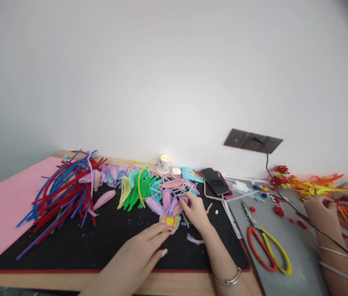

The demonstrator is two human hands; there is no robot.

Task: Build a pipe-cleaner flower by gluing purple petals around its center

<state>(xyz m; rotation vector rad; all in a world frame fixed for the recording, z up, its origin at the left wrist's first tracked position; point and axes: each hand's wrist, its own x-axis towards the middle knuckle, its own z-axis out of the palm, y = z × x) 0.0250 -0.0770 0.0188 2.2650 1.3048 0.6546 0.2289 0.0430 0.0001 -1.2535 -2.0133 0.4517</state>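
A pipe-cleaner flower with purple and pink petals and a yellow centre lies on the black mat. My left hand reaches in from below, its fingers stretched out and their tips resting on the flower's lower left edge; the thumb is held apart. On the other side, my right hand pinches a purple petal at the flower's right, thumb and forefinger closed on it. Pastel petal loops and green pipe-cleaner pieces lie behind the flower. A loose lilac scrap is near my right wrist.
Red, blue and purple pipe cleaners spread at left over a pink sheet. Phones and a white cup stand towards the wall. Right are scissors, a black cable and another person's hands.
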